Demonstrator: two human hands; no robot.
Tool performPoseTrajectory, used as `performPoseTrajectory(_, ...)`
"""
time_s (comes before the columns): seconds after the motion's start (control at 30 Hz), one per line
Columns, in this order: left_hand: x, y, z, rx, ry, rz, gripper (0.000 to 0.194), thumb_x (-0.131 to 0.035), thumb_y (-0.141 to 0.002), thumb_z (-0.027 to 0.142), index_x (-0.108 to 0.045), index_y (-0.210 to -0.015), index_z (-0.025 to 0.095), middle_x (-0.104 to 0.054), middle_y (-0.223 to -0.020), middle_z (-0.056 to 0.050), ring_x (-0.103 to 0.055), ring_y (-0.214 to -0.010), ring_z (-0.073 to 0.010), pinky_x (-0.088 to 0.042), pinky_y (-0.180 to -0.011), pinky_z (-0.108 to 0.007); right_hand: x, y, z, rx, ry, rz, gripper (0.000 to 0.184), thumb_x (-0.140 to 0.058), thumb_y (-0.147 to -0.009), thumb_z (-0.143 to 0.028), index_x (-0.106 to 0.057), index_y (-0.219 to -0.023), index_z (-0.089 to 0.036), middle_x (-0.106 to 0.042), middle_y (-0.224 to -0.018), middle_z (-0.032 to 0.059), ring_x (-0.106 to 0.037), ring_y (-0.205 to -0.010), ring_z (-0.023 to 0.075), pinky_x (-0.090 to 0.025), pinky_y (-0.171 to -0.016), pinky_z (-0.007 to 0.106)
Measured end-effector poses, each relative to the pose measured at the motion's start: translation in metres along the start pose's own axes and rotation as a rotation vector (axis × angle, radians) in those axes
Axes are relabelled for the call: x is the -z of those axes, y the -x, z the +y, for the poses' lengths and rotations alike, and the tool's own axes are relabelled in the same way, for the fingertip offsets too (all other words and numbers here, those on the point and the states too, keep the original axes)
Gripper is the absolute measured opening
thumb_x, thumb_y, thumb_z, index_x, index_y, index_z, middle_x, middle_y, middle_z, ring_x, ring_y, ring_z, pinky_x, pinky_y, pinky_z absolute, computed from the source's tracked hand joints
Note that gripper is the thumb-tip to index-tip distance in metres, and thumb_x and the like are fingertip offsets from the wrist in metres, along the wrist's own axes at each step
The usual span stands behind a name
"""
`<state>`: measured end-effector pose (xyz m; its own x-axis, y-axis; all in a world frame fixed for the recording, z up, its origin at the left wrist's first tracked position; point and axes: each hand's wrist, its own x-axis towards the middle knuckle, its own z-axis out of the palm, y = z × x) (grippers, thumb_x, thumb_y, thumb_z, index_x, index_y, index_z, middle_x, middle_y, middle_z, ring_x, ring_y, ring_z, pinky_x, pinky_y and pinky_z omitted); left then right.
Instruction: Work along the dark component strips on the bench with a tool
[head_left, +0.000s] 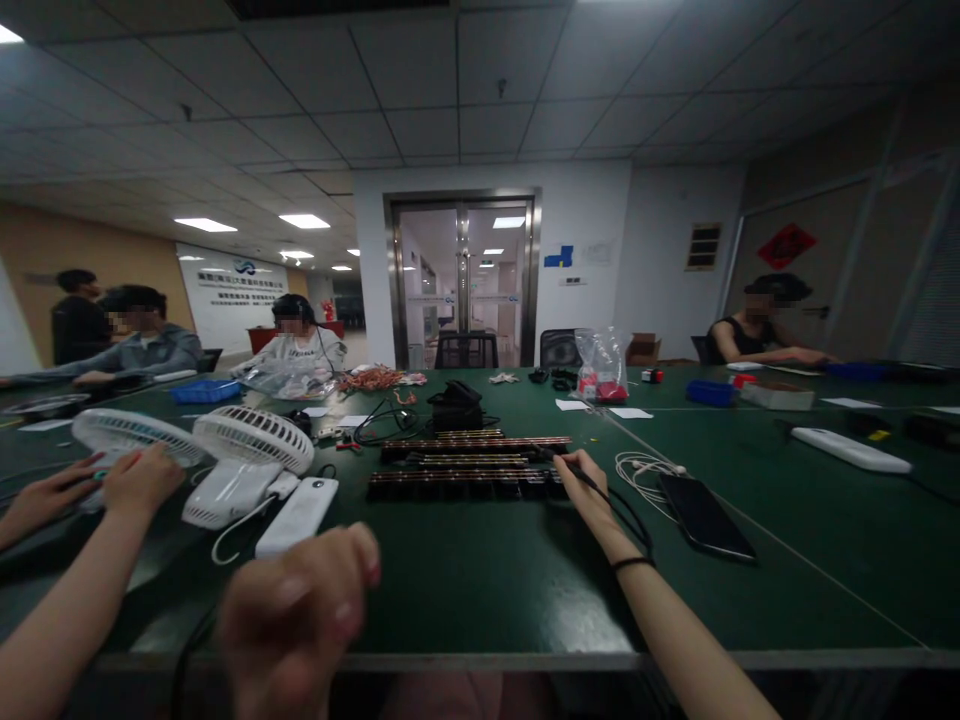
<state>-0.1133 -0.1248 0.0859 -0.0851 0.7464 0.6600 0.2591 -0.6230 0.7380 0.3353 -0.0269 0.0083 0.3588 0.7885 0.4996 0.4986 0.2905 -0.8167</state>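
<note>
My right hand (585, 485) is closed around a black pen-shaped tool with a cord (592, 478), and the tool's front end reaches the right end of the dark strips. Several long strips (465, 478) with rows of small shiny dots lie side by side on black supports across the table. My left hand (300, 610) is raised close to the camera above the table's front edge. It is blurred, with the fingers curled in; whatever they may hold cannot be made out.
On the left are a co-worker's hands (142, 480), white fans (251, 440) and a white power bank (296, 515). A black phone (705, 515) and a white cable (637, 470) lie right of my arm. Behind the strips are a black case (455, 405) and a plastic bag (602, 365).
</note>
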Motion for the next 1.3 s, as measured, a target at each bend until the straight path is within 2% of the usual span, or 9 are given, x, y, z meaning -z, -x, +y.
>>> performPoseTrajectory(0.07, -0.077, 0.013, 0.011, -0.073, 0.127, -0.099, 0.034, -0.062, -0.084, 0.059, -0.069, -0.092, 0.027, -0.065, -0.069, -0.003, -0.061, -0.071, -0.0211, -0.052, -0.070, -0.038, -0.001, 0.000, 0.004, 0.021, -0.011, 0.002, 0.035, -0.056, -0.077, -0.058, -0.060, -0.077, -0.023, -0.069, -0.078, 0.0057, -0.063, -0.076, 0.0241, -0.047, -0.073, 0.035)
performPoseTrajectory(0.13, -0.140, 0.006, 0.010, -0.069, 0.117, -0.317, 0.040, -0.059, -0.090, 0.054, -0.071, -0.106, 0.020, -0.073, -0.090, -0.008, -0.066, -0.087, -0.0224, -0.055, -0.083, -0.039, -0.002, -0.001, 0.007, 0.028, -0.013, 0.000, 0.036, -0.055, -0.078, -0.059, -0.059, -0.076, -0.023, -0.068, -0.076, 0.0051, -0.062, -0.074, 0.0237, -0.047, -0.071, 0.034)
performPoseTrajectory(0.2, -0.181, -0.013, -0.006, -0.096, -0.086, -0.424, 0.039, -0.061, -0.090, 0.049, -0.069, -0.115, 0.021, -0.073, -0.112, -0.010, -0.067, -0.104, -0.0243, -0.053, -0.096, -0.041, -0.002, -0.002, 0.009, 0.016, -0.001, 0.005, 0.036, -0.054, -0.078, -0.059, -0.058, -0.075, -0.023, -0.067, -0.073, 0.0042, -0.061, -0.072, 0.0233, -0.046, -0.069, 0.034)
performPoseTrajectory(0.27, -0.201, -0.029, -0.037, -0.213, -0.338, -0.401, 0.041, -0.059, -0.092, 0.047, -0.067, -0.122, 0.020, -0.068, -0.126, -0.012, -0.061, -0.121, -0.0279, -0.046, -0.109, -0.047, -0.001, -0.001, 0.010, 0.006, 0.004, 0.001, 0.035, -0.055, -0.079, -0.058, -0.060, -0.076, -0.023, -0.067, -0.073, 0.0042, -0.061, -0.073, 0.0234, -0.045, -0.068, 0.033)
performPoseTrajectory(0.43, -0.207, -0.026, -0.128, -0.327, -0.818, -0.393, 0.061, -0.053, -0.094, 0.052, -0.055, -0.142, 0.014, -0.050, -0.151, -0.019, -0.045, -0.141, -0.0347, -0.037, -0.116, -0.054, 0.000, 0.000, 0.009, 0.016, 0.016, 0.029, 0.030, -0.054, -0.082, -0.053, -0.058, -0.075, -0.023, -0.066, -0.075, 0.0035, -0.061, -0.075, 0.0228, -0.044, -0.069, 0.032)
performPoseTrajectory(0.53, -0.205, -0.016, -0.153, -0.309, -0.931, -0.409, 0.058, -0.047, -0.097, 0.049, -0.057, -0.141, 0.011, -0.053, -0.148, -0.020, -0.047, -0.140, -0.0343, -0.038, -0.116, -0.053, 0.000, -0.001, 0.011, 0.001, 0.035, 0.066, 0.030, -0.054, -0.080, -0.052, -0.058, -0.072, -0.023, -0.067, -0.076, 0.0046, -0.060, -0.076, 0.0233, -0.043, -0.072, 0.034)
performPoseTrajectory(0.77, -0.205, -0.018, -0.147, -0.370, -0.996, -0.369, 0.054, -0.047, -0.097, 0.042, -0.059, -0.140, 0.011, -0.055, -0.146, -0.019, -0.046, -0.141, -0.0341, -0.036, -0.117, -0.054, 0.000, -0.003, 0.019, 0.008, 0.064, 0.101, 0.031, -0.054, -0.079, -0.052, -0.057, -0.068, -0.024, -0.067, -0.076, 0.0055, -0.060, -0.078, 0.0236, -0.042, -0.074, 0.034)
performPoseTrajectory(0.93, -0.208, -0.018, -0.141, -0.379, -1.042, -0.282, 0.055, -0.048, -0.097, 0.040, -0.058, -0.141, 0.009, -0.043, -0.156, -0.019, -0.036, -0.146, -0.0360, -0.027, -0.121, -0.058, -0.001, -0.003, 0.019, 0.000, 0.046, 0.091, 0.032, -0.054, -0.078, -0.054, -0.054, -0.066, -0.024, -0.063, -0.070, 0.0035, -0.056, -0.071, 0.0217, -0.041, -0.070, 0.033)
performPoseTrajectory(1.3, -0.213, -0.018, -0.132, -0.283, -0.991, -0.097, 0.054, -0.043, -0.099, 0.046, -0.064, -0.136, 0.012, -0.032, -0.162, -0.018, -0.031, -0.149, -0.0386, -0.025, -0.120, -0.061, -0.003, -0.003, 0.017, 0.052, 0.022, 0.073, 0.025, -0.054, -0.077, -0.046, -0.051, -0.067, -0.024, -0.060, -0.065, 0.0013, -0.054, -0.066, 0.0194, -0.039, -0.064, 0.030)
